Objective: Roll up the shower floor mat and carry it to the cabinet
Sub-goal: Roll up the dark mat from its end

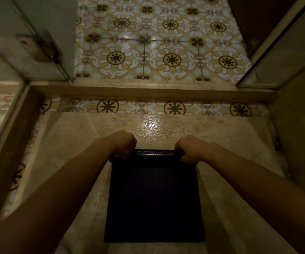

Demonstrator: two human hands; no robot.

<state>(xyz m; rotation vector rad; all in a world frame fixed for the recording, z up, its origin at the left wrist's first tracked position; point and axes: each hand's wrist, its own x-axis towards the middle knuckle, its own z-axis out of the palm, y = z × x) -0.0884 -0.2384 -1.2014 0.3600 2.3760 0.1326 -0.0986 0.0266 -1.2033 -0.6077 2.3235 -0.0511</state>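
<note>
A dark, ribbed shower floor mat (154,202) lies flat on the beige stone shower floor, stretching from the bottom of the view up to its far end. That far end is curled into a thin roll (155,154). My left hand (123,144) grips the roll's left end with fingers closed around it. At the roll's right end my right hand (189,149) is closed on it the same way. Both forearms reach in from the lower corners.
A raised stone curb (148,90) crosses the shower entrance beyond the mat, with patterned floor tiles (157,43) behind it. A glass panel with a metal hinge (41,46) stands at the left, another glass door (276,57) at the right. Stone walls close both sides.
</note>
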